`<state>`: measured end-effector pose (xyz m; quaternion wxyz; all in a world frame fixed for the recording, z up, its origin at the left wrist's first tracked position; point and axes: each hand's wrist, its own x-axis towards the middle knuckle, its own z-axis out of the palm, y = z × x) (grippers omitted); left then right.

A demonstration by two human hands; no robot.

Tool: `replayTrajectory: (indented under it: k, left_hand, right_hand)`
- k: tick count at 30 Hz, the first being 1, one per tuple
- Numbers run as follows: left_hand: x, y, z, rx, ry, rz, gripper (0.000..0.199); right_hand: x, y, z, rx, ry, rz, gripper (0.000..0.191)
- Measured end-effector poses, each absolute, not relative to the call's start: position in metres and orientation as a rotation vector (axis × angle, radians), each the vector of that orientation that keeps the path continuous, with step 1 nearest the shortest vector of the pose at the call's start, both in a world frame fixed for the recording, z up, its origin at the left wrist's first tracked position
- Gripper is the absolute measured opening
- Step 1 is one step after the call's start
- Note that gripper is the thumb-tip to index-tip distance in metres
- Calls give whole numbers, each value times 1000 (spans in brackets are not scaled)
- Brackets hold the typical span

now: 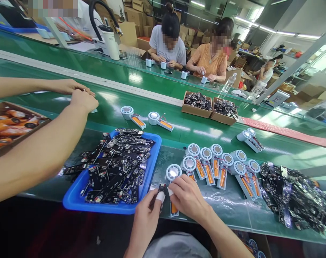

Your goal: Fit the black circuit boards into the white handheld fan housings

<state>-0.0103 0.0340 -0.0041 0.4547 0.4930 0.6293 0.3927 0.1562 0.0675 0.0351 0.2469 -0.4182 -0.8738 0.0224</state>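
Observation:
My left hand [147,216], its thumb in a white finger cot, is closed on a small black circuit board [162,187]. My right hand [190,199] meets it from the right with fingertips pinched together; what they hold, perhaps a thin wire, is too small to make out. A light-blue handheld fan body [173,172] lies beneath and behind my right fingers, its open handle with an orange battery [174,209] partly hidden by them. To the left, a blue tray [155,157] is heaped with circuit boards.
Several fan bodies [206,154] lie to the right, beside a pile of boards [297,197]. Two fan bodies [153,118] and two cardboard boxes of boards [197,113] are farther back. A neighbour's arms [47,132] reach in from the left, above a box of orange batteries [9,125]. Co-workers sit opposite.

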Motion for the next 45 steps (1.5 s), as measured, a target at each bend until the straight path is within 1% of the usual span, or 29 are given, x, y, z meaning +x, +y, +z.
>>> replayTrajectory:
  k: [5, 11, 15, 19, 23, 26, 31, 32, 34, 35, 37, 40, 45]
  left_hand:
    - [-12, 33, -9, 1532, 1544, 1101, 30]
    - [-14, 29, -11, 1992, 1497, 1211, 28]
    - [-20, 29, -10, 2142, 1467, 1193, 28]
    - [-31, 37, 1, 2075, 1354, 1088, 31]
    - [-38, 43, 7, 1954, 1271, 999, 32]
    - [-39, 45, 8, 1868, 1243, 965, 31]
    - [-38, 46, 10, 1750, 1249, 910, 31]
    - [-37, 46, 10, 1722, 1267, 896, 31]
    - [-36, 43, 11, 1646, 1336, 869, 32]
    - [-35, 42, 12, 1596, 1376, 854, 33]
    - [-33, 38, 12, 1496, 1432, 816, 35]
    - [-31, 35, 11, 1392, 1460, 790, 39]
    - [-32, 33, 5, 1287, 1464, 783, 42]
  right_hand:
    - [153, 69, 41, -1208, -2473, -22, 15]
    - [148, 67, 44, -1307, -2555, -87, 17]
    - [149, 68, 48, -1311, -2582, 41, 15]
    - [159, 72, 51, -1278, -2534, 224, 12]
    - [168, 77, 48, -1133, -2530, 390, 21]
    - [169, 79, 44, -1059, -2501, 488, 17]
    - [168, 74, 42, -1128, -2339, 524, 14]
    - [171, 72, 43, -1161, -2275, 579, 15]
    - [179, 67, 48, -1246, -2113, 700, 23]
    - [183, 64, 50, -1283, -2038, 741, 23]
    - [191, 58, 54, -1333, -1937, 753, 14]
    - [194, 49, 54, -1343, -1876, 684, 30]
    - [186, 41, 48, -1319, -1922, 618, 24]
